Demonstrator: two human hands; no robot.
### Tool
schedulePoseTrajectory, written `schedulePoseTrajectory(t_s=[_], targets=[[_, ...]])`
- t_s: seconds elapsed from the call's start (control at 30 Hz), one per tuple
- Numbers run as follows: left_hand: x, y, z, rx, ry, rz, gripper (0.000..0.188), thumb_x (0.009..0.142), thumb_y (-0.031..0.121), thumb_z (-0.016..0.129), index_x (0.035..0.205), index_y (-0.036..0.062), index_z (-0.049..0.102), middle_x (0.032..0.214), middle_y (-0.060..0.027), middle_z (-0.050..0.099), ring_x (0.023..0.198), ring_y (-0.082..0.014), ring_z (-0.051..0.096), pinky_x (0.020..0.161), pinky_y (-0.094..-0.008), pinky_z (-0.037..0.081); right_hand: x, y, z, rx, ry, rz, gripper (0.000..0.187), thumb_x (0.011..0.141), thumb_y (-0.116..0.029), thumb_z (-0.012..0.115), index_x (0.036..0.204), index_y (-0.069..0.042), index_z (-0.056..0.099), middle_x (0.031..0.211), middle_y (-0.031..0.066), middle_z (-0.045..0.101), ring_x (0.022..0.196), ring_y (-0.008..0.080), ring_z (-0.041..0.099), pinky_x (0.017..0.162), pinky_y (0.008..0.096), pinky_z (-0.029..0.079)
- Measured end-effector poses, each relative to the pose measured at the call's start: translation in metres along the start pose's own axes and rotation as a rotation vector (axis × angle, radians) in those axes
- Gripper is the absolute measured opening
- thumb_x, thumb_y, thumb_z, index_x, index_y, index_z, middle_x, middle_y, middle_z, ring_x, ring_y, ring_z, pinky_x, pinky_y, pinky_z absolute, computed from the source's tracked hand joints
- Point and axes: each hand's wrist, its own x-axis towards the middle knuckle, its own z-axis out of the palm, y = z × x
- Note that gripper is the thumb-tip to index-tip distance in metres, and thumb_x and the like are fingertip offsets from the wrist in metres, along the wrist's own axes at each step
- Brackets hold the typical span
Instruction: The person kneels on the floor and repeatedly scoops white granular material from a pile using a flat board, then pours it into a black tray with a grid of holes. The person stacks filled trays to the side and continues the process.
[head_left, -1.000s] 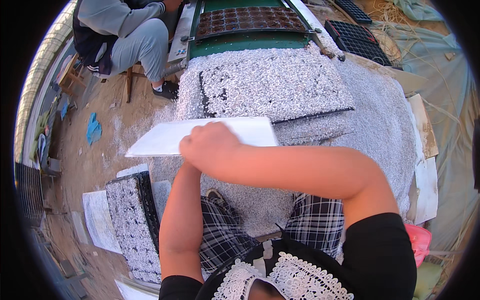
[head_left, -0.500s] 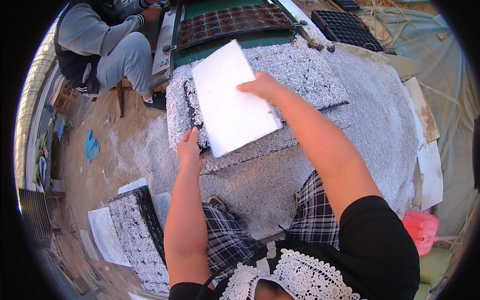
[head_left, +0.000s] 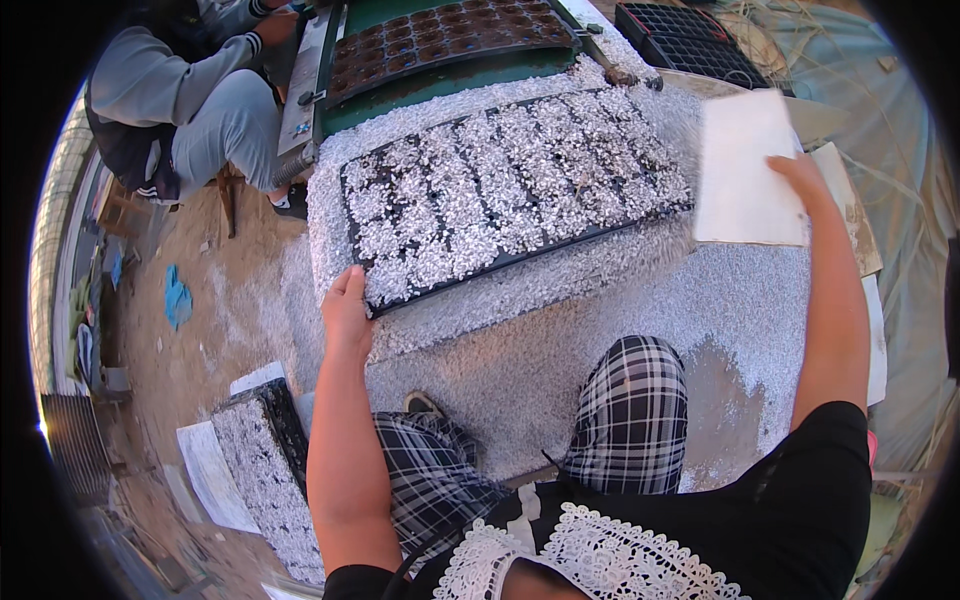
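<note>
A black seedling tray (head_left: 480, 262) lies in front of me, its cells covered with white granules (head_left: 478, 205) and its dark ribs partly showing. My left hand (head_left: 346, 312) is closed on the tray's near left corner, thumb on top. Off the tray's right end, my right hand (head_left: 803, 184) grips a flat white board (head_left: 745, 170) by its right edge, thumb on its face. The board is slightly blurred. Under and around the tray spreads a thick bed of loose white granules (head_left: 540, 325).
Beyond stands a green frame (head_left: 455, 85) with a brown-filled cell tray (head_left: 450, 45). A co-worker (head_left: 190, 90) sits at far left. Black trays (head_left: 690, 45) lie far right. Granule-covered trays (head_left: 265, 470) stack at lower left, near a blue scrap (head_left: 177, 297).
My right hand has swept the white board from over the tray to beyond its right end. The granules on the tray are now thinner, with cell ribs showing. My left hand stays at the corner.
</note>
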Motion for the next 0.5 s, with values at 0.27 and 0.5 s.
schedulePoseTrajectory(t_s=[0.27, 0.5], targets=[[0.057, 0.038, 0.015, 0.249, 0.137, 0.076, 0.040, 0.086, 0.030, 0.048, 0.105, -0.0045, 0.051, 0.096, -0.0068, 0.057, 0.088, -0.0158, 0.051, 0.078, -0.0261, 0.038, -0.027, 0.040, 0.059, 0.682, -0.058, 0.266, 0.055, 0.072, -0.036, 0.063, 0.111, 0.001, 0.050, 0.102, 0.0157, 0.056, 0.085, 0.0237, 0.056, 0.074, 0.0323, 0.046], [0.047, 0.056, 0.034, 0.308, 0.007, -0.022, 0.027, 0.083, 0.017, 0.054, 0.096, -0.0071, 0.051, 0.089, -0.0138, 0.058, 0.079, -0.0216, 0.056, 0.070, -0.0332, 0.046, -0.026, 0.041, 0.143, 0.992, -0.207, 0.255, 0.054, 0.069, -0.020, 0.067, 0.113, 0.003, 0.046, 0.105, 0.0154, 0.055, 0.092, 0.0271, 0.054, 0.081, 0.0347, 0.044]])
